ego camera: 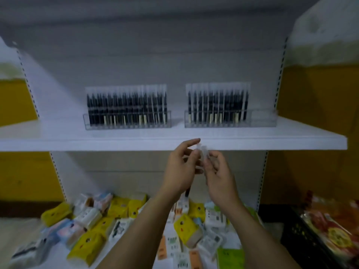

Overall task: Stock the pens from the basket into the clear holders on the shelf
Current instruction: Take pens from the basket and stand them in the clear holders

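Note:
Two clear holders stand on the white shelf [272, 140]. The left holder [127, 125] is packed full with packaged black pens. The right holder [262, 119] is filled from its left end, with a bare stretch at its right end. Just below the shelf's front edge, my left hand [179, 169] and my right hand [218, 174] both pinch one packaged pen [202, 152] in a clear sleeve; its dark lower end [187, 191] shows beneath my left hand. The frame is blurred.
Below, a lower shelf [58, 257] holds a loose heap of yellow, white and orange stationery packs [87, 243]. A black crate [303, 235] with orange packets sits at the lower right. Perforated shelf uprights stand at both sides; yellow walls lie beyond.

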### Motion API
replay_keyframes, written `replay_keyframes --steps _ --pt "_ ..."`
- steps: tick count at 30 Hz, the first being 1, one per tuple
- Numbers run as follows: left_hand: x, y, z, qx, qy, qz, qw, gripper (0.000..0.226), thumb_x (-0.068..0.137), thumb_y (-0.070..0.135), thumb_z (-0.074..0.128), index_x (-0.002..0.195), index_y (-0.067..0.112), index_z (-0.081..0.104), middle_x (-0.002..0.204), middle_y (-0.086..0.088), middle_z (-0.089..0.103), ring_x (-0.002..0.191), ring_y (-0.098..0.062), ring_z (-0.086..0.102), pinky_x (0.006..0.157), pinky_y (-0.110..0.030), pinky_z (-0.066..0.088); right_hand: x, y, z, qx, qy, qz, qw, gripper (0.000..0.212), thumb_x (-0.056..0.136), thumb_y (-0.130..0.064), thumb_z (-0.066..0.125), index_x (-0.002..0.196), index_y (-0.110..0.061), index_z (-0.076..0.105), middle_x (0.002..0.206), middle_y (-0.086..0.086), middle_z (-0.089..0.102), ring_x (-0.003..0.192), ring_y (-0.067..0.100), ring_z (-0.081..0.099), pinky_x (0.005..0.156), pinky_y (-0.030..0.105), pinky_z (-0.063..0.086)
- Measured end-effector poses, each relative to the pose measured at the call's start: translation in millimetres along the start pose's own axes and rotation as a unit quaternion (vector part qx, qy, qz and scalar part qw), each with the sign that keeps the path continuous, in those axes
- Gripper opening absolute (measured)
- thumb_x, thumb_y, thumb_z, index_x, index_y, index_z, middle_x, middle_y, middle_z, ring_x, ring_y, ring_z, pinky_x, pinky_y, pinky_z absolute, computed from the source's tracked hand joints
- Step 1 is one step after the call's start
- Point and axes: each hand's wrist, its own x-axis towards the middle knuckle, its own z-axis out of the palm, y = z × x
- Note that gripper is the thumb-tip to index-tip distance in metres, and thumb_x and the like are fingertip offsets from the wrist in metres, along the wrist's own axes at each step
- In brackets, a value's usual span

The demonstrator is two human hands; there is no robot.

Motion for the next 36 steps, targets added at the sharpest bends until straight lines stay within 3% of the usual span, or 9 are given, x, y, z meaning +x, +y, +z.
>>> replay_keyframes --steps 3,5,7,10,14,19,23,28,36 --pt "17.5 32.2 6.4 0.002 -0.01 0.03 0.999 0.023 0.1 0.018 0.051 0.119 0.023 0.062 0.091 -0.01 0.068 0.08 -0.017 0.071 0.073 -0.034 0.06 18.9 -21.7 -18.8 0.002 0.018 -0.036 0.999 0.018 0.098 -0.036 0.046 0.097 -0.024 0.06 0.069 -0.013 0.061 0.06 0.003 0.053 0.056 0.03 0.04" --pt "31.1 49.4 10.9 0.011 -0.02 0.044 0.999 0.02 0.099 0.021 0.052 0.116 0.023 0.062 0.089 -0.006 0.07 0.08 -0.013 0.071 0.075 -0.034 0.06 32.1 -32.5 -31.7 -0.021 0.042 -0.056 0.997 0.018 0.099 -0.031 0.048 0.098 -0.022 0.064 0.082 -0.009 0.061 0.073 0.011 0.059 0.065 0.036 0.048" --pt "44.4 62.4 17.8 0.021 -0.033 0.048 0.998 0.019 0.098 0.023 0.054 0.116 0.021 0.061 0.09 -0.004 0.071 0.081 -0.012 0.071 0.076 -0.036 0.06 44.4 -40.7 -45.5 -0.053 0.067 -0.073 0.994 0.019 0.097 -0.031 0.052 0.106 -0.022 0.066 0.098 -0.006 0.059 0.087 0.005 0.058 0.075 0.02 0.047" --pt "64.0 76.5 31.4 0.032 -0.05 0.049 0.997 0.019 0.096 0.02 0.058 0.114 0.018 0.061 0.092 -0.004 0.069 0.082 -0.014 0.071 0.075 -0.04 0.06 60.5 -52.0 -68.4 -0.064 0.102 -0.069 0.99 0.024 0.094 -0.026 0.058 0.114 -0.015 0.067 0.1 -0.009 0.057 0.088 -0.005 0.055 0.072 0.003 0.04" --pt "93.9 87.1 48.5 0.082 -0.059 0.096 0.99 0.02 0.093 0.023 0.062 0.113 0.026 0.063 0.09 0.002 0.069 0.082 -0.01 0.069 0.074 -0.037 0.06 86.7 -60.2 -96.1 -0.033 0.144 -0.071 0.987 0.019 0.092 -0.023 0.061 0.109 -0.018 0.067 0.1 -0.006 0.065 0.09 0.005 0.061 0.074 0.013 0.045" --pt "131.5 99.5 69.2 0.115 -0.083 0.155 0.978 0.028 0.093 0.023 0.059 0.12 0.033 0.059 0.09 0.005 0.07 0.08 -0.007 0.067 0.074 -0.025 0.058 130.9 -60.3 -125.1 -0.016 0.184 -0.088 0.979 0.015 0.092 -0.023 0.061 0.106 -0.023 0.068 0.091 -0.02 0.064 0.084 -0.014 0.059 0.071 0.004 0.046" --pt "160.7 102.6 88.0 0.172 -0.08 0.201 0.961 0.017 0.092 0.024 0.063 0.108 0.031 0.063 0.099 0.009 0.069 0.08 -0.003 0.067 0.071 -0.02 0.058 172.7 -58.8 -139.0 -0.02 0.186 -0.099 0.977 0.02 0.09 -0.021 0.064 0.111 -0.022 0.063 0.088 -0.01 0.065 0.084 0.002 0.061 0.08 0.024 0.05" --pt "198.4 109.5 109.8 0.202 -0.051 0.255 0.944 0.014 0.09 0.024 0.066 0.104 0.025 0.065 0.099 0.012 0.067 0.081 -0.001 0.066 0.074 -0.023 0.058 219.2 -50.2 -150.8 -0.029 0.193 -0.149 0.969 0.053 0.091 -0.016 0.064 0.138 -0.03 0.045 0.081 0.009 0.062 0.084 0.02 0.063 0.082 0.021 0.048" --pt "244.5 102.1 129.9 0.205 -0.015 0.267 0.941 0.011 0.089 0.023 0.068 0.1 0.025 0.066 0.092 0.015 0.064 0.073 0.003 0.065 0.066 -0.011 0.053 265.6 -33.2 -145.0 -0.048 0.201 -0.151 0.967 0.045 0.089 -0.019 0.067 0.129 -0.03 0.051 0.077 0.0 0.064 0.076 0.018 0.064 0.07 0.049 0.056"
